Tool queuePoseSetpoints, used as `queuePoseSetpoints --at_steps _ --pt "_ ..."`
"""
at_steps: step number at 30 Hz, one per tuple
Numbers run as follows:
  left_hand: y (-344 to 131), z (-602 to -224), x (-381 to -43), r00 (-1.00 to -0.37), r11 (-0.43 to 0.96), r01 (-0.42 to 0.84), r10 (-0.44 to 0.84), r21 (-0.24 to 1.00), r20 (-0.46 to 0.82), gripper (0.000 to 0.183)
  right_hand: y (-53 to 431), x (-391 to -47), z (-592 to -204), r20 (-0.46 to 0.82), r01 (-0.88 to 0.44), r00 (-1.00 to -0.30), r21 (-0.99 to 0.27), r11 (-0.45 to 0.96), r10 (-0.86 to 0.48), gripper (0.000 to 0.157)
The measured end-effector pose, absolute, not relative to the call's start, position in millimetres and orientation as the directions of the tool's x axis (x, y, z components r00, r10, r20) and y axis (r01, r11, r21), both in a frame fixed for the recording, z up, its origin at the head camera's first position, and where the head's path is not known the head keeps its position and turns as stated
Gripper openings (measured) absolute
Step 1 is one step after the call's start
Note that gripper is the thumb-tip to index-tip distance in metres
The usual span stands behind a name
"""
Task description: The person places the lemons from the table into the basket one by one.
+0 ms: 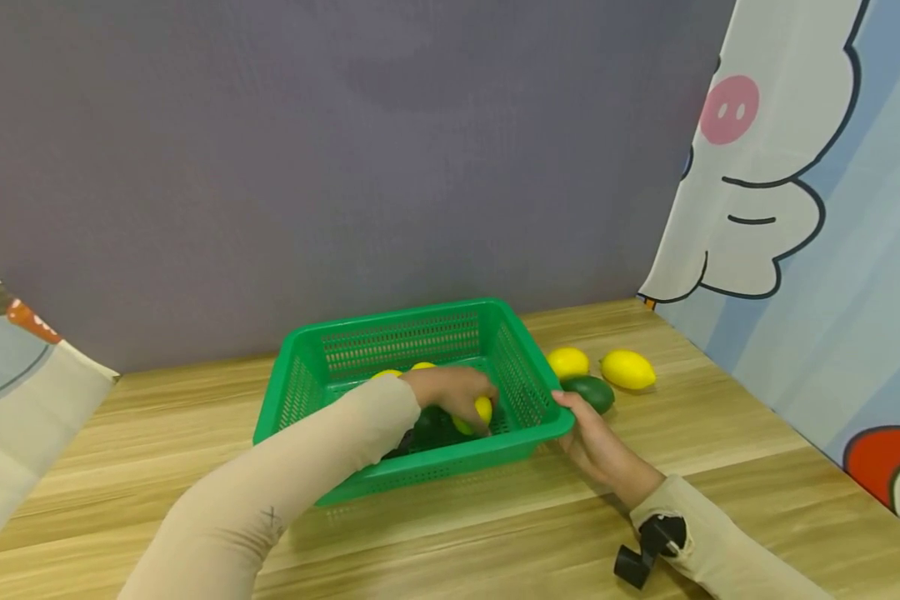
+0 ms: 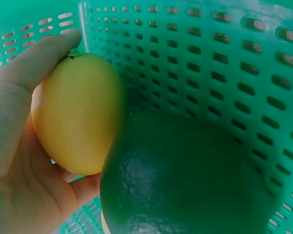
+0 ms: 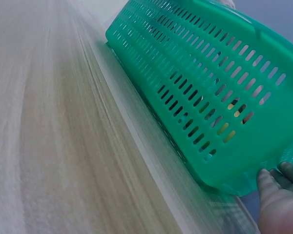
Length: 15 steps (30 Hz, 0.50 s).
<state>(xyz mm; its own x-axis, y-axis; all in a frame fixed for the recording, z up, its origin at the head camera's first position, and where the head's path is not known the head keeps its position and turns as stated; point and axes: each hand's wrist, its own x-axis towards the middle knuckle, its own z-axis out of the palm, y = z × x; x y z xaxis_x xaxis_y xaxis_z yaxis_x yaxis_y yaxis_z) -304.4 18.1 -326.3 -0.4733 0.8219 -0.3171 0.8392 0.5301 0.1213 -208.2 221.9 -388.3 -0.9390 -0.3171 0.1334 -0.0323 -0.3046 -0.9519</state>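
Note:
A green plastic basket (image 1: 457, 454) with slotted walls stands on the wooden table. Reaching down inside it, my left hand (image 1: 457, 393) holds a lemon (image 1: 483, 410). In the left wrist view the thumb and fingers curl round this lemon (image 2: 80, 114), beside a smooth, dark green avocado-like fruit (image 2: 180, 175). More yellow fruit (image 1: 423, 365) shows behind the left hand, partly hidden by the forearm. At the basket's front right corner, my right hand (image 1: 596, 442) grips the rim. The right wrist view shows its fingertips against the basket's corner (image 3: 234, 175).
Right of the basket, two lemons (image 1: 628, 369) and a dark green fruit (image 1: 591, 393) lie on the wooden table (image 1: 450, 542). A grey backdrop (image 1: 345, 167) rises behind, with a cartoon-printed cloth (image 1: 795, 250) along the right side.

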Motion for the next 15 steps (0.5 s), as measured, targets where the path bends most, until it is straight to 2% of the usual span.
queuePoseSetpoints --at_steps 10,15 --pt "19.4 -328.5 -304.4 -0.501 0.578 0.805 0.781 0.131 -0.372 0.043 224.1 -210.2 -389.9 0.177 -0.052 -0.916 -0.943 -0.33 -0.36 0.03" --pt "19.1 -329.3 -304.9 -0.492 0.574 0.805 0.788 0.151 -0.371 0.039 224.2 -209.8 -390.4 0.17 -0.05 -0.918 -0.945 -0.322 -0.357 0.03"
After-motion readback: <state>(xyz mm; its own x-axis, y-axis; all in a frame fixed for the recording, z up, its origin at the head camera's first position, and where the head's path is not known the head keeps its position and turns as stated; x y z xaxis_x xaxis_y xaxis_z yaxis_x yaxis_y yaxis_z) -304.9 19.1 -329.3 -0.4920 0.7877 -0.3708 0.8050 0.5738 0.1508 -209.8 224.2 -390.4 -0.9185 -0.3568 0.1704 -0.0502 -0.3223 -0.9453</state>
